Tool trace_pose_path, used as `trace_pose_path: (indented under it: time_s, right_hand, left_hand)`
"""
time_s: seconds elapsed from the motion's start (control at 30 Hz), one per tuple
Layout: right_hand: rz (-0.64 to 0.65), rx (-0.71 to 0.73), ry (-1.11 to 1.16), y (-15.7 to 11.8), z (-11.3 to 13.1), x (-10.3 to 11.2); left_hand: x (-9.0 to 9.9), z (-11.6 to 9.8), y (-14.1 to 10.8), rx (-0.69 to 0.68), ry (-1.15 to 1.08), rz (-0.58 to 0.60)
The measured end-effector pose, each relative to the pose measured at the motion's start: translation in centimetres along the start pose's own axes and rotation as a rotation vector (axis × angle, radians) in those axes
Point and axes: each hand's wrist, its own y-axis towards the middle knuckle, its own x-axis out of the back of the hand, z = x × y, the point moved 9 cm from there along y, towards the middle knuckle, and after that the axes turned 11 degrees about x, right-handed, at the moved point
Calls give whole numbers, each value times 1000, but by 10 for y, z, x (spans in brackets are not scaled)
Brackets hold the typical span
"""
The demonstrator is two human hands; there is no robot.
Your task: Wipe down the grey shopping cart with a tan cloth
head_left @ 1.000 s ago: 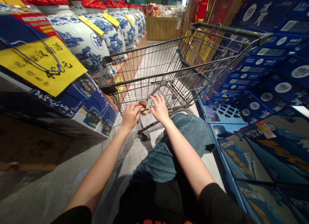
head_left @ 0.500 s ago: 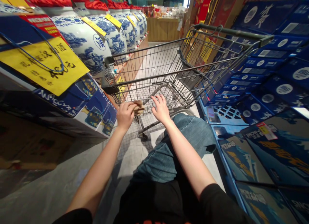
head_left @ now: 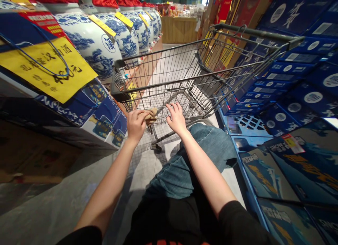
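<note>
One crumpled brown cloth [head_left: 151,115] is pinched in my left hand [head_left: 136,127], thumb and fingers closed on it, its loose end pointing toward my right hand [head_left: 176,120]. The cloth is at the near side of the cart [head_left: 169,83], down low. My right hand is empty, its fingers spread apart at that same side; whether they touch the metal I cannot tell. The cart stands upright, its handle [head_left: 260,33] to my right. My knee [head_left: 215,144] is just beyond my right wrist, blue boxes [head_left: 287,86] are stacked further right, and on my left blue-and-white jars [head_left: 91,44] stand past a yellow sign [head_left: 39,70]
</note>
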Motion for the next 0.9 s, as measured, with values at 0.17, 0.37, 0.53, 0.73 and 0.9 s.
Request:
trace_pose_path:
  time_s: [0.17,0.37,0.53,0.73,0.9]
  right_hand:
    - [13,-9,-7,0,0,1]
    - [22,1,9,0,0,-1]
    - [8,-4,17,0,-1,-2]
    - [33,-4,3,0,-1,-3]
    - [28,-2,8,0,-1,-1]
  left_hand:
    - [-20,7,-14,14,6,54]
    - [-18,9,-21,-58,-11,39]
    - [8,17,-6,11,4,-95]
    - [-19,20,-21,-22,6,57]
    - [4,17,-8,-33,-3,-29]
